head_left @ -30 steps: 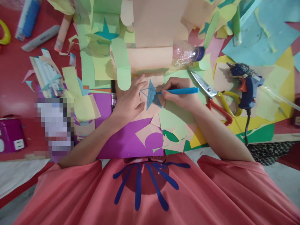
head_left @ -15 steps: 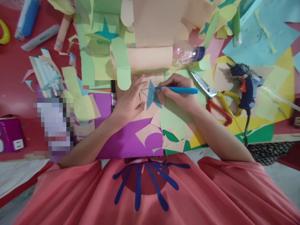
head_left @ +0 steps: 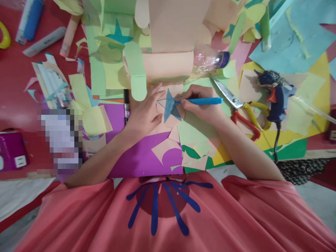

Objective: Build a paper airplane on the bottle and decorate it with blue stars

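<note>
A blue marker [head_left: 206,101] is held in my right hand [head_left: 201,103], its tip at the right side of a star [head_left: 170,105] drawn on a peach paper [head_left: 174,85]. Blue fills much of the star, while its left point is only outlined. My left hand [head_left: 145,113] lies with fingers spread on the left part of the same paper. Behind the paper, a plastic bottle [head_left: 206,58] wrapped in peach paper lies on its side, its dark cap to the right. A green strip [head_left: 138,71] hangs over the wrap near my left fingertips.
Open scissors [head_left: 236,105] and a blue glue gun [head_left: 277,94] lie to the right. On the left are several markers [head_left: 54,78], a pixelated object [head_left: 63,140] and a purple box [head_left: 12,150]. Purple paper [head_left: 141,157] and cut scraps [head_left: 194,161] lie in front.
The marker in my right hand has shifted very slightly, its back end a little higher. My left hand stays in place on the paper.
</note>
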`<state>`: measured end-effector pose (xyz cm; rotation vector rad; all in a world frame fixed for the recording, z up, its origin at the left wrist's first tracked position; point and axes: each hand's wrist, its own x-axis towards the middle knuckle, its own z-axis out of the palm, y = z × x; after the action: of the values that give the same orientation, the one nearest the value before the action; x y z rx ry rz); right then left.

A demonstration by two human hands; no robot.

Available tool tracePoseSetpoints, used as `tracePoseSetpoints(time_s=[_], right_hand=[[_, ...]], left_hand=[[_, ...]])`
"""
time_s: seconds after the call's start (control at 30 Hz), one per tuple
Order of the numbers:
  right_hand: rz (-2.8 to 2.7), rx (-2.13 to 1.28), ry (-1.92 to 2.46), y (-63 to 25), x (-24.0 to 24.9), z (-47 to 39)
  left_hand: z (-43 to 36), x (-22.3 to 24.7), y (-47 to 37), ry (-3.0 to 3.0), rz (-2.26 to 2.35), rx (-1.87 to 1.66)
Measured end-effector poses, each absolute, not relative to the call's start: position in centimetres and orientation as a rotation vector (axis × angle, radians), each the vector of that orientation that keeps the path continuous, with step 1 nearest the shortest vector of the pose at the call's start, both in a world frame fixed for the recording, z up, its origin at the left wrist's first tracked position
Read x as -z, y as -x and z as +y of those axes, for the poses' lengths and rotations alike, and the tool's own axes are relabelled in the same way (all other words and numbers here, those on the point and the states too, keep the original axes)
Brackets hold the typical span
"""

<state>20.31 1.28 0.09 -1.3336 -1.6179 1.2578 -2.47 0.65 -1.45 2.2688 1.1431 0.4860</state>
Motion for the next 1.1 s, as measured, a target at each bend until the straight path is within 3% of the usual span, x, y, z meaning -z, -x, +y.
tracePoseSetpoints(time_s=[1.1], right_hand=[[-1.647,-1.215,1.339,-20.29,-0.36,1.20]], left_hand=[[0.61,1.46,2.42,-2.287,1.168,-0.497]])
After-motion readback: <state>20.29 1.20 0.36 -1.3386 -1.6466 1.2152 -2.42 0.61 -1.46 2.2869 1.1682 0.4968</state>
